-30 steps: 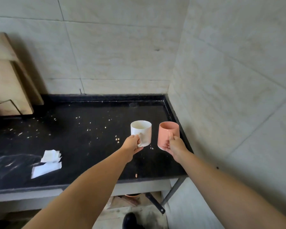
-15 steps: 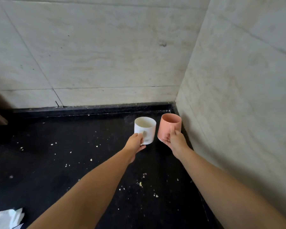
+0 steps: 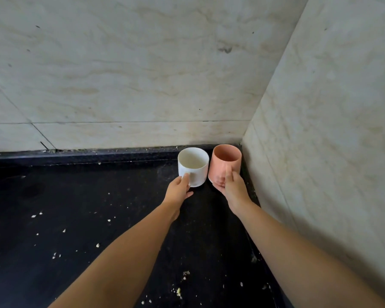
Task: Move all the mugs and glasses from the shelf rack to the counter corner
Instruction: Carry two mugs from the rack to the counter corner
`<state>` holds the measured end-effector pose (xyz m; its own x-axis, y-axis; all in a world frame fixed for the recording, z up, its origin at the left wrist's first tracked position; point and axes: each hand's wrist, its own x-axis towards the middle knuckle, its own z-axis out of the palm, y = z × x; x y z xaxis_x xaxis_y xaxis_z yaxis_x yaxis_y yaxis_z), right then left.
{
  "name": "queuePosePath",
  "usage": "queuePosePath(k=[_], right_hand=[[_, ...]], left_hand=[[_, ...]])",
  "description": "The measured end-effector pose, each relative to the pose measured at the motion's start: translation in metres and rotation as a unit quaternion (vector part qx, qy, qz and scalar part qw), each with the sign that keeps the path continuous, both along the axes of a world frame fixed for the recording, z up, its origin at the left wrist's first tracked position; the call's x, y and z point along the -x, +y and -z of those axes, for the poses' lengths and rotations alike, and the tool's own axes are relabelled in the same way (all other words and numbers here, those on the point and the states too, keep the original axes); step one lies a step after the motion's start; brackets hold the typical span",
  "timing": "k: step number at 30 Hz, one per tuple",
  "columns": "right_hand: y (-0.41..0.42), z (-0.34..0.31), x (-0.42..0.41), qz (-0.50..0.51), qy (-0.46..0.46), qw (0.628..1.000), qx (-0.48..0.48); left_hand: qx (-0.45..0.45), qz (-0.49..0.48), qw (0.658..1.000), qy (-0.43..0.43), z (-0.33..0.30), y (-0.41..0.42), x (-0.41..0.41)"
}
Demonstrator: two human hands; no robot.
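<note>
Head view: black counter (image 3: 76,218) runs into a corner of pale tiled walls (image 3: 142,74), at about 1 o'clock from frame centre. Left hand (image 3: 178,188) grips the white mug (image 3: 193,166), fingers curled at its near side, thumb up on the wall of the mug; handle not visible. Right hand (image 3: 230,185) grips the pink mug (image 3: 225,162), thumb pressed upright on its near face, fingers curled under the left side. Both mugs upright, mouths open to the camera, side by side and nearly touching, white one at 9 o'clock of the pink. Pink mug sits just beside the right-hand wall (image 3: 320,152). Cannot tell whether either base touches the counter. Pale crumbs (image 3: 53,255) scattered over the counter toward 6 and 8 o'clock.
</note>
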<state>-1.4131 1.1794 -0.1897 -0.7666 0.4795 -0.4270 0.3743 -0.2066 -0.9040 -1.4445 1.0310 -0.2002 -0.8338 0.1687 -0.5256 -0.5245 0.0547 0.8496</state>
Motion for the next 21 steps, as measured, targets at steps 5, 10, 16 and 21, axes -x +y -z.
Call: queuePosePath(k=[5,10,16,21], right_hand=[[-0.001,0.015,0.010,0.025,0.002,0.999,-0.027],[-0.003,0.025,0.010,0.018,-0.030,0.998,-0.052],[0.002,0.018,0.008,-0.037,-0.057,0.994,-0.090],[0.005,-0.003,0.005,-0.033,-0.115,0.986,-0.116]], left_hand=[[0.024,0.004,0.999,0.024,0.008,0.005,0.015],[0.044,0.022,0.998,0.027,0.015,0.002,0.019],[0.089,0.043,0.995,0.033,0.011,0.003,0.019],[0.102,0.088,0.991,-0.010,-0.011,-0.005,0.020]])
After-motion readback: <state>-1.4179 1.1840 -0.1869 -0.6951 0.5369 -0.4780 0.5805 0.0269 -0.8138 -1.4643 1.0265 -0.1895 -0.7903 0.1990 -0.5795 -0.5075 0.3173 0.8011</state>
